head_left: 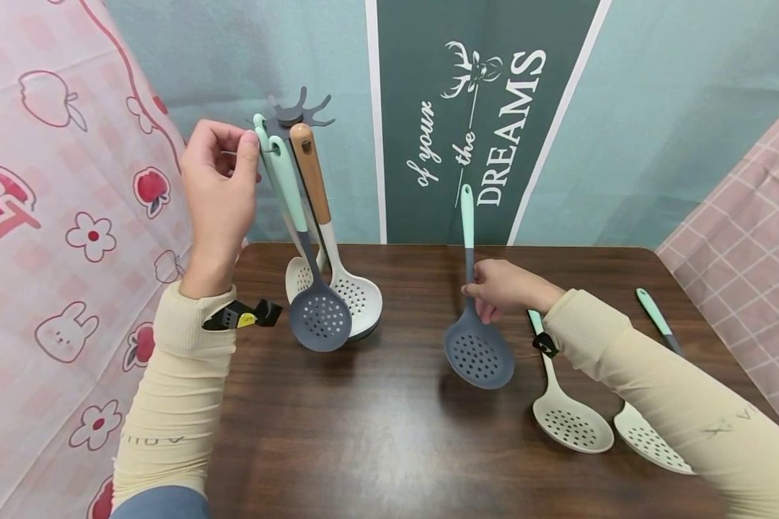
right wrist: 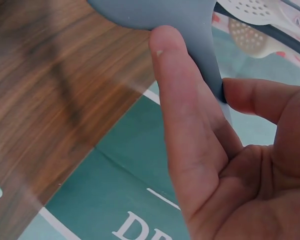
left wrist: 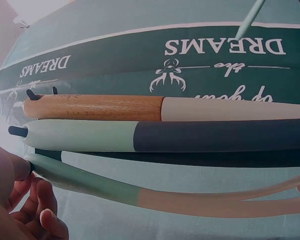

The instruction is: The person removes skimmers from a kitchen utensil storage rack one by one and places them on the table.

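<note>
My left hand (head_left: 223, 173) is up at the hanging rack (head_left: 292, 115), thumb and fingers pinching the hook end of a light green handle (left wrist: 85, 175) with a beige shaft. Beside it hang a dark grey skimmer (head_left: 321, 317) with a green handle and a white skimmer (head_left: 363, 295) with a wooden handle. A beige slotted head (head_left: 298, 277) shows partly behind them. My right hand (head_left: 509, 288) grips another dark grey skimmer (head_left: 479, 357) by its neck, green handle pointing up and perforated head down, above the table. Its fingers lie along the neck in the right wrist view.
On the right of the brown table (head_left: 376, 432) lie two beige skimmers, one (head_left: 571, 422) near my right wrist and one (head_left: 652, 440) partly behind my right sleeve. A printed curtain (head_left: 91, 238) hangs on the left, and a teal cloth (head_left: 285, 43) covers the back.
</note>
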`<state>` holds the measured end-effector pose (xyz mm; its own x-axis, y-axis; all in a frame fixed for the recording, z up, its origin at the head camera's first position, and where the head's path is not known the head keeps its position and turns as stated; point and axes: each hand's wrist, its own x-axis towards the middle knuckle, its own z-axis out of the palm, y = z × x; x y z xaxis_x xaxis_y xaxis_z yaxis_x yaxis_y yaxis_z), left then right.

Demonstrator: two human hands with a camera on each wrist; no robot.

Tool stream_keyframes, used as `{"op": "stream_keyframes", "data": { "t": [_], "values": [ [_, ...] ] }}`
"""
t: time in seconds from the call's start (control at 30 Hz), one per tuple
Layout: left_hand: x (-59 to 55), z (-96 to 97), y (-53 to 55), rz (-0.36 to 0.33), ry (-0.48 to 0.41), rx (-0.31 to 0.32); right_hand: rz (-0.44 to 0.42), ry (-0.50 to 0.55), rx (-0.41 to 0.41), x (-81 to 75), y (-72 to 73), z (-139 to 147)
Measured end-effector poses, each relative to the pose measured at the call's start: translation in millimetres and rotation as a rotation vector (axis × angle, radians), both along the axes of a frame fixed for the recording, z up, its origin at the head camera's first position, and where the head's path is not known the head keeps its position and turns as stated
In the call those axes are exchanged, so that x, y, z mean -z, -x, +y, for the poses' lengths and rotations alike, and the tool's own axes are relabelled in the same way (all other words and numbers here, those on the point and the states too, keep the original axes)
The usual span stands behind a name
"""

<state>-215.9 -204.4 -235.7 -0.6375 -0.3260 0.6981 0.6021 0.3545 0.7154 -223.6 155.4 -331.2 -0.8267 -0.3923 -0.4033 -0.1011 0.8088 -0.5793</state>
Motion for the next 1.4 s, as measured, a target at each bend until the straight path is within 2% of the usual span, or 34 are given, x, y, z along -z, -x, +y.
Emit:
{"op": "stream_keyframes", "data": {
  "t": [0.23,0.37,0.77,0.97,1.4],
  "values": [
    [0.6,-0.2,0.0,0.001,-0.007,0.002,-0.054,-0.005,0.002,13.4,-4.3,8],
    [0.6,0.2,0.1,0.002,-0.002,0.004,-0.082,-0.006,0.030,23.0,-7.0,12],
    [0.4,1.4,-2.8,0.017,0.002,0.014,-0.179,-0.020,0.078,58.0,-16.1,19],
    [0.5,0.0,-2.4,0.007,0.003,0.004,-0.227,-0.033,0.093,65.0,-20.0,20],
    [-0.6,0.2,-6.2,0.002,0.023,0.006,-0.298,-0.081,0.069,73.2,-23.0,23]
  ]
}}
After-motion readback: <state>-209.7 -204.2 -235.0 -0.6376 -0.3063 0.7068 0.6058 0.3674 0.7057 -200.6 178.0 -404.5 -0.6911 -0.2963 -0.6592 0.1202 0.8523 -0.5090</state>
